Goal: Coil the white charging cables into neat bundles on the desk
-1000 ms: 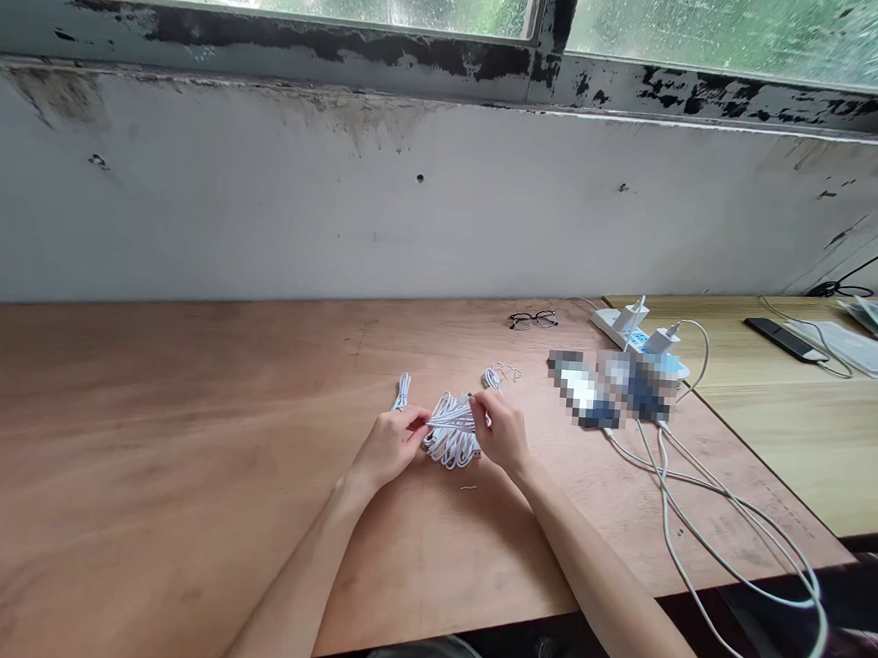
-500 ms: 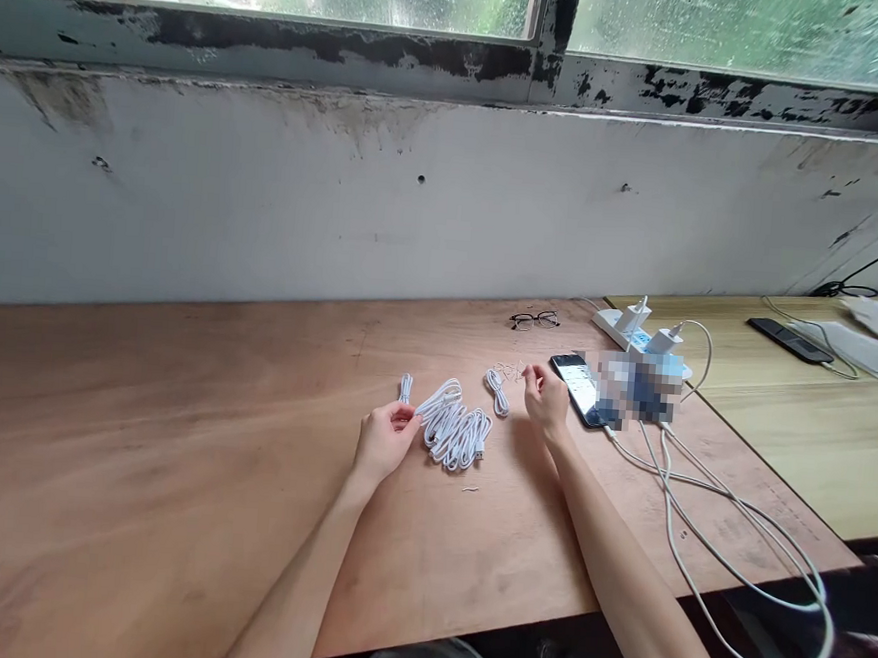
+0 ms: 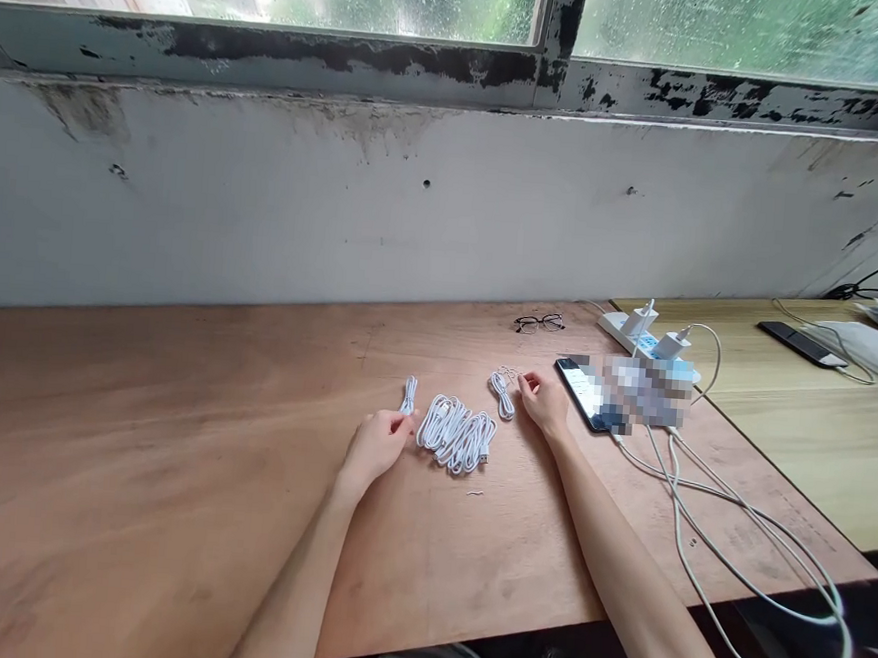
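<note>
The plywood desk [image 3: 176, 431] carries coiled white cables [image 3: 454, 435] mid-surface, a smartphone [image 3: 583, 391] and power strip [image 3: 619, 332] right, and eyeglasses [image 3: 540, 323] far.

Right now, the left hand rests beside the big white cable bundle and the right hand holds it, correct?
No: the head view shows the right hand apart from the big white cable bundle, beside a small white cable coil. The left hand does rest beside the bundle.

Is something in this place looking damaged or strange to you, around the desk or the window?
Yes: the window frame has paint flaking away in black patches, and the wall beneath it has dark streaks running down, so both look damp-damaged.
</note>
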A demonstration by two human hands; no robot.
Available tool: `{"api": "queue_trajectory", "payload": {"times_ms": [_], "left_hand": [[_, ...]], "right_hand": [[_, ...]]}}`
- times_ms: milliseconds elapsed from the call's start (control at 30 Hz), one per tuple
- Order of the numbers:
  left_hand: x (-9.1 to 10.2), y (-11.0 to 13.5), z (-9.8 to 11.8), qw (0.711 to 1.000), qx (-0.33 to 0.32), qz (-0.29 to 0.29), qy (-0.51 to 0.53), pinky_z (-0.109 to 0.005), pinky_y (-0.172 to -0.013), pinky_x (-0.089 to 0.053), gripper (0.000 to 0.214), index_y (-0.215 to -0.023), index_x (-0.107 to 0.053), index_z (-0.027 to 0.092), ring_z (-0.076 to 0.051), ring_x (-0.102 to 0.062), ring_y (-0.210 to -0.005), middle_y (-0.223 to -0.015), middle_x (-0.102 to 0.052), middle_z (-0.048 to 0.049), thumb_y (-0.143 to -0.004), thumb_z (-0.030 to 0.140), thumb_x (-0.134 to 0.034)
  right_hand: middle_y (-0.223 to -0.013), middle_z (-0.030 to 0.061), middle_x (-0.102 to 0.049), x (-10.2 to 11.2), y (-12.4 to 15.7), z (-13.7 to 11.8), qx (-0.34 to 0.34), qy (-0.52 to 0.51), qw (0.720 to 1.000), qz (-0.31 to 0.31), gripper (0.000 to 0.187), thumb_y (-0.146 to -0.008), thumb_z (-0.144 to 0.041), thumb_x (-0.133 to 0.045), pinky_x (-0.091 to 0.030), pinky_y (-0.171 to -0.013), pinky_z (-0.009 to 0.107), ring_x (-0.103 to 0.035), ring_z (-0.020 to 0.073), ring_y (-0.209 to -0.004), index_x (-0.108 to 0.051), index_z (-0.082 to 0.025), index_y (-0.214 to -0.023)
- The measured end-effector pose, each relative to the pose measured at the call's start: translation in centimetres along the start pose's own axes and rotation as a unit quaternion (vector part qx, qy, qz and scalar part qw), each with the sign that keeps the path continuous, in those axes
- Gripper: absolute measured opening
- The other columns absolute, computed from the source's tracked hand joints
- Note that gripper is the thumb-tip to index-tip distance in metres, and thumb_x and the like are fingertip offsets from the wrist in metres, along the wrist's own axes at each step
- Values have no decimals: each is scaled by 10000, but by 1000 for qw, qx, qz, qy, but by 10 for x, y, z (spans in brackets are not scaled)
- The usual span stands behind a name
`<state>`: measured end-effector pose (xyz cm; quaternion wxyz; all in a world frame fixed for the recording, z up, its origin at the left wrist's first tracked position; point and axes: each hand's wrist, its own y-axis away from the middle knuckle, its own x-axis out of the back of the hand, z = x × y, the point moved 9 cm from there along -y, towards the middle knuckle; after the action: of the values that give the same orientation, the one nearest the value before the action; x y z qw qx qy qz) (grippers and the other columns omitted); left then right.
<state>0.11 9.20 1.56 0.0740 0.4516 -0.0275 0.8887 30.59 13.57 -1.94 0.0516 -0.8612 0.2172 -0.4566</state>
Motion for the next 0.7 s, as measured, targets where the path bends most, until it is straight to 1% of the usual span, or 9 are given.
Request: {"api": "queue_trajectory", "payload": {"times_ms": [67,133,167,233,300,367,533,633,700], "left_hand": [[10,-3,-5,995,23,74,-56,-250,-514,-298,351,-745,-634,195,-181,-577,-628,-661,-636,-35,-837,451,-412],[15,-5,-9,986,42,128,-102,-264,-563,-344,299,-925,-611,196,-221,-607,-771,-842,-654,-70,-812,435,-471],[13,-6,-9,983,46,134,-120,-273,-584,-364,327,-978,-594,189,-237,-610,-819,-918,-646,-92,-804,443,-484],[5,-9,-12,981,59,117,-141,-288,-614,-395,345,-981,-589,185,-250,-615,-849,-979,-631,-113,-798,461,-491],[-1,-12,-14,982,66,98,-146,-292,-628,-408,308,-933,-597,192,-251,-620,-853,-970,-635,-111,-803,448,-487],[-3,-13,-16,983,71,95,-141,-290,-628,-411,254,-896,-599,200,-254,-624,-858,-947,-649,-106,-801,413,-498],[6,-13,-20,985,73,122,-92,-286,-612,-410,192,-882,-604,210,-259,-639,-827,-889,-690,-100,-796,353,-509],[14,-11,-20,985,64,160,-16,-271,-630,-429,195,-853,-607,205,-222,-652,-755,-841,-703,-79,-787,370,-527],[16,-8,-16,980,42,184,66,-255,-634,-451,206,-831,-597,200,-190,-654,-703,-822,-703,-61,-770,392,-552]], "right_hand": [[-676,59,-661,-1,1,-2,7,4,1000,-3,311,-821,-404,-465,-284,-525,254,-555,174,-599,-681,-187,-772],[-679,59,-660,-1,2,-3,13,4,1000,-4,311,-820,-402,-460,-288,-527,256,-555,173,-601,-676,-186,-765],[-679,59,-659,0,3,-4,16,2,1000,-4,309,-819,-400,-458,-290,-529,256,-555,173,-603,-673,-186,-759],[-677,56,-656,2,5,-6,20,-3,1000,0,302,-816,-392,-455,-293,-532,254,-554,171,-607,-663,-185,-744],[-669,53,-650,7,8,-9,23,-7,1000,11,301,-817,-389,-450,-293,-533,253,-550,171,-607,-650,-184,-724],[-663,53,-641,13,11,-13,28,-15,999,27,312,-824,-393,-439,-293,-536,254,-544,170,-605,-632,-182,-698],[-658,48,-612,37,23,-32,55,-62,993,78,317,-843,-396,-433,-305,-555,259,-522,158,-595,-580,-180,-664],[-658,42,-586,46,36,-51,86,-128,984,91,295,-842,-396,-450,-314,-557,261,-499,151,-595,-559,-182,-670],[-622,24,-548,43,45,-61,85,-214,971,69,287,-843,-406,-458,-317,-538,261,-463,139,-558,-552,-186,-685]]}}
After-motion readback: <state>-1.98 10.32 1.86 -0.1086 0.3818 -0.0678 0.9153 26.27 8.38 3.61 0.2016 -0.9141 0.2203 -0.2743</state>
